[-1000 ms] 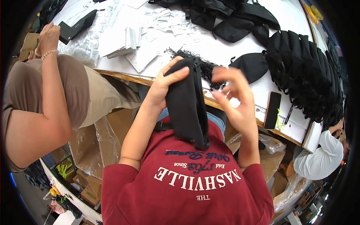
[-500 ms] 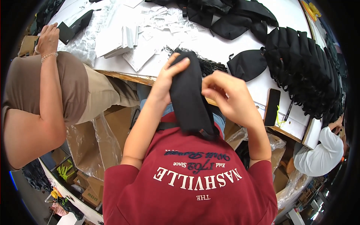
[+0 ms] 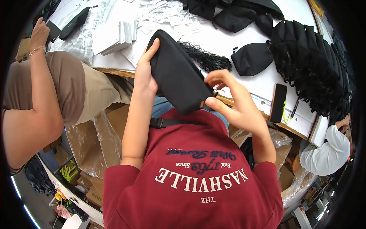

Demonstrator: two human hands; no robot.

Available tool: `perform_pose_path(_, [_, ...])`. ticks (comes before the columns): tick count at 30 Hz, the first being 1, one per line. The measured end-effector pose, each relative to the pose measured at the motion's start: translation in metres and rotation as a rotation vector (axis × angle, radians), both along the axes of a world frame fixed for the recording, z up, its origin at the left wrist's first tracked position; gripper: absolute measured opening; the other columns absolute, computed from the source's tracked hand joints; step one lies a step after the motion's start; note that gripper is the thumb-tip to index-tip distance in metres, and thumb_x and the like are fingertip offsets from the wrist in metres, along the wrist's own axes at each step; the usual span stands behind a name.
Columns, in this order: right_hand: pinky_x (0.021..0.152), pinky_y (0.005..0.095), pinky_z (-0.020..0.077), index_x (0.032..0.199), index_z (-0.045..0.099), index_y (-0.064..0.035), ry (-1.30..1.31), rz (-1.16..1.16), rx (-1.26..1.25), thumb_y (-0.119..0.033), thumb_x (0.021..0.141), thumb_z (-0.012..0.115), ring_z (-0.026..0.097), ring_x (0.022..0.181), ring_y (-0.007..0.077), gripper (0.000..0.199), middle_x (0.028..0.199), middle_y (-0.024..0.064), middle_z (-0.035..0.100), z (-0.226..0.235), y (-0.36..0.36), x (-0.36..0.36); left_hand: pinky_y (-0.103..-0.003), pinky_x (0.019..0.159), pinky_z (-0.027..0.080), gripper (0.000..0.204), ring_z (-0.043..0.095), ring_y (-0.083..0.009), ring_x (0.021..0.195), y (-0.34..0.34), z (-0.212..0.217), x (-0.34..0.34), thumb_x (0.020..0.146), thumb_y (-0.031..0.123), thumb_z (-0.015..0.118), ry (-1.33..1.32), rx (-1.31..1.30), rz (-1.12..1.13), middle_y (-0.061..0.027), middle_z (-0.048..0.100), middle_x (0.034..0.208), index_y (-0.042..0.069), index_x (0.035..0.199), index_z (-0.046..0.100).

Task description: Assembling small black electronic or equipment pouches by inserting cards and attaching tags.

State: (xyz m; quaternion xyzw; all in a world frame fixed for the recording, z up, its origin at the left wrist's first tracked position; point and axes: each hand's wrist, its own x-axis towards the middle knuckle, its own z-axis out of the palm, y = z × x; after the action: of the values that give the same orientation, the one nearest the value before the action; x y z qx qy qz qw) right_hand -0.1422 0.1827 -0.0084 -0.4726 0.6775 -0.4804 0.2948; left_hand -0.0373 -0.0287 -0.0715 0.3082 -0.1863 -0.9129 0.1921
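Find the left hand [image 3: 146, 72] wrapped firmly about the black pouch [image 3: 177, 72] at its left edge, thumb along the upper face, fingers hidden behind. See the right hand [image 3: 238, 101] at the near right corner, thumb and forefinger slightly parted about a small loop [image 3: 215, 92]; impossible to say here whether pinching or only touching. Find the pouch tilted above the near edge of the table, far end leaning left, orange tab [image 3: 202, 104] toward the right thumb. For steady handling, press lightly with the left thumb, probably enough to hold the face flat without creasing; work the corner with right fingertips alone, taking care not to bunch the seemingly soft cloth. Farther out, note on the white table [image 3: 225, 42] a tangle of black cords [image 3: 209, 56] just beyond the pouch, then, rightward, a lone flat pouch [image 3: 251, 59] and a packed row of black pouches [image 3: 305, 68]. Along the near right edge, spot a phone [image 3: 278, 103]. Toward the far left, pick out stacked white cards [image 3: 116, 38] and scattered slips [image 3: 164, 17]. Beyond, see a co-worker's braceleted hand [image 3: 38, 36] at left, a white-clad person [image 3: 325, 156] at right, cardboard boxes [image 3: 116, 122] below.
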Motion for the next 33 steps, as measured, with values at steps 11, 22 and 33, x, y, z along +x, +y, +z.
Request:
perform_pose_path(11, [0.083,0.0215,0.0478,0.118,0.056,0.0019,-1.283,-0.041,0.186,-0.018,0.091,0.054,0.062,0.093,0.0103,0.033,0.105,0.0067,0.065,-0.044,0.023,-0.021,-0.042,0.106,0.032,0.093,0.04,-0.0302,0.129,0.011,0.033,0.039,0.055,0.024,0.088,-0.057,-1.682,-0.184,-0.0138,0.046,0.135,0.007,0.133,0.042])
perform_pose_path(22, [0.087,0.0297,0.044,0.125,0.054,-0.0068,-0.37,-0.262,-0.301,-0.037,0.082,0.069,0.058,0.098,0.0161,0.054,0.109,0.0096,0.061,-0.029,0.018,-0.007,-0.025,0.082,0.044,0.045,0.059,-0.0171,0.093,0.044,0.029,0.035,0.07,-0.011,0.07,-0.035,-1.458,-0.135,-0.0088,0.064,0.103,0.002,0.111,0.061])
perform_pose_path(33, [0.08,0.03,0.0461,0.115,0.065,-0.0058,-0.339,-0.159,0.109,-0.015,0.083,0.065,0.061,0.09,0.0178,0.033,0.103,0.0067,0.067,-0.004,0.047,-0.038,-0.028,0.079,0.041,0.017,0.054,-0.0157,0.083,0.052,0.01,0.02,0.084,0.016,0.069,-0.021,-1.207,-0.063,-0.0063,0.062,0.084,0.001,0.087,0.062])
